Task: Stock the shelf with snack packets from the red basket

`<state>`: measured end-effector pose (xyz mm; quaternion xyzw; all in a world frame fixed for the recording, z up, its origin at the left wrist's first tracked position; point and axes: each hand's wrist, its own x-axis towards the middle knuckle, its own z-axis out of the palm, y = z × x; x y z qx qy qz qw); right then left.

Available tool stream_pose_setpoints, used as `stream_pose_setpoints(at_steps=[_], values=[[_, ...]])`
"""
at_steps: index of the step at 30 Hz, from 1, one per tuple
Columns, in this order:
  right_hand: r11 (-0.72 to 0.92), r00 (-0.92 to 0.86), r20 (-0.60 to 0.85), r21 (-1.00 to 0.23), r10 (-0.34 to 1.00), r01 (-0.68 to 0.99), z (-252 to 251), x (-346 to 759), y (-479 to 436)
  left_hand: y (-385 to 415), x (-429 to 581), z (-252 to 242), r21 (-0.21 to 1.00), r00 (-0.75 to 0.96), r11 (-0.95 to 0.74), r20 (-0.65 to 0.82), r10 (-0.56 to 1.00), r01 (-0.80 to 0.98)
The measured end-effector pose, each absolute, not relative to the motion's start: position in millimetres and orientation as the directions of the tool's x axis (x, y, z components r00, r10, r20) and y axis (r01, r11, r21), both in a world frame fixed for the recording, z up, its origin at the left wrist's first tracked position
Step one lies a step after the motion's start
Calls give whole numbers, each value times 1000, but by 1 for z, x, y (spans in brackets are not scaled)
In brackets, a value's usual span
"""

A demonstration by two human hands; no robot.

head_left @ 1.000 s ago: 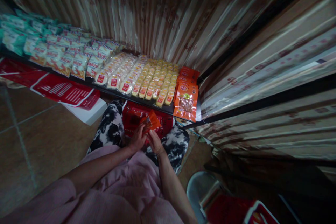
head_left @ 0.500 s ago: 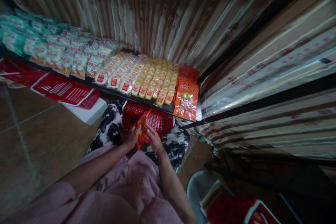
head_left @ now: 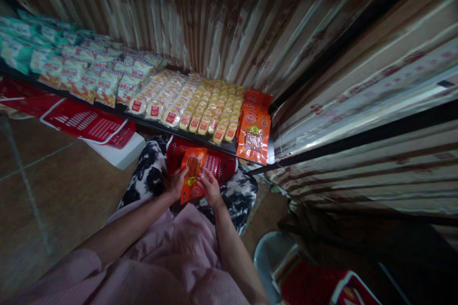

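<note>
Above my lap, an orange snack packet [head_left: 193, 178] with a clear window and a yellow label lies flat to my view, its printed logo toward me. My left hand [head_left: 176, 182] grips its left edge, the fingers partly hidden behind it. At its right edge is my right hand [head_left: 209, 187], fingers bent and closed on that side. Beneath the packet, a red perforated basket [head_left: 218, 167] rests on my lap, partly under the shelf. Similar orange packets [head_left: 253, 128] lie in a stack at the shelf's right end.
A dark shelf [head_left: 164, 126] runs across ahead, bearing yellow wrapped cakes [head_left: 211, 112], white wrapped cakes [head_left: 162, 97], white snack bags [head_left: 107, 86] and teal bags [head_left: 17, 50]. Red baskets [head_left: 86, 121] sit below left. A grey round basin [head_left: 268, 252] stands at lower right. Pleated curtains [head_left: 214, 19] hang behind.
The orange packet has turned from nearly edge-on to face me, showing its window and label. My right hand has shifted slightly, its fingers now at the packet's right edge.
</note>
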<state>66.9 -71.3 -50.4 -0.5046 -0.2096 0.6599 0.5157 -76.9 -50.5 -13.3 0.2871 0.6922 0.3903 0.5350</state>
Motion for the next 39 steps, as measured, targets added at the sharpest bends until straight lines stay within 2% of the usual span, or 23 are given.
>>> stream_pose_setpoints(at_steps=[8,14,21,24,27,30,33,39], values=[[-340,166,-446,-833,880,-436,-58,68,-69,-50,-75,-17,796,-143,546,-592,793,-261],[-340,186,-451,-835,873,-432,-61,68,-68,-50,-78,-27,807,-121,518,-566,815,-283],[-357,185,-466,-831,865,-425,-65,68,-69,-47,-81,-20,753,7,555,-591,807,-354],[-356,174,-465,-827,868,-436,-61,68,-70,-46,-81,-17,700,48,568,-612,790,-433],[-371,78,-457,-799,886,-473,-54,66,-71,-44,-83,-18,605,100,621,-671,734,-498],[-378,-6,-433,-781,901,-497,-51,65,-70,-43,-86,-21,559,139,661,-702,699,-501],[-403,-60,-441,-747,896,-529,-53,64,-70,-42,-89,-25,563,153,686,-711,686,-461],[-432,-53,-488,-711,871,-555,-64,63,-69,-44,-89,-34,576,228,765,-735,639,-288]])
